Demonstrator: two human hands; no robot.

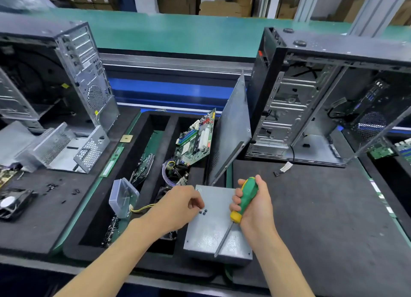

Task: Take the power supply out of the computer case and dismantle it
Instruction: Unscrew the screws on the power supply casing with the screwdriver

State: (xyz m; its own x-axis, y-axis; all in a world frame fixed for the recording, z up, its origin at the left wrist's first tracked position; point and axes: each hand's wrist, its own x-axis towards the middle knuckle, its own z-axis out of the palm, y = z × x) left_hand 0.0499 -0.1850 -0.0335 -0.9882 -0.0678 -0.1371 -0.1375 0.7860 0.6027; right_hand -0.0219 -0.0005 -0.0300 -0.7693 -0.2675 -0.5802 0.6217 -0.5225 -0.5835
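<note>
**Power supply on the counter, screws loose on its top**

At the far left an open computer case (55, 78) stands on the counter (322, 207), and in front of it lies a perforated metal bracket (66, 147). A black fan (13, 203) rests near the left edge, with small dark screws scattered beside it.

In the middle there is a black tray (138, 252) with compartments. It holds a clear plastic box (123, 196), a green motherboard (196, 138) leaning upright, and a bundle of wires (173, 170). A grey side panel (233, 127) leans at the tray's right edge.

The left hand (178, 207) is over the left part of the grey power supply (216, 225), which lies flat, partly on the tray's right edge. Its fingers (195, 202) are curled and narrow, just beside three small black screws (203, 211) on the top plate; I cannot tell whether they pinch anything.

The right hand (253, 203) grips the green and yellow handle of a screwdriver (243, 201). The shaft points down and to the left, across the power supply's top toward its near edge.

At the right a second open computer case (311, 101) stands upright, and a small connector (283, 168) lies on the counter before it.
</note>
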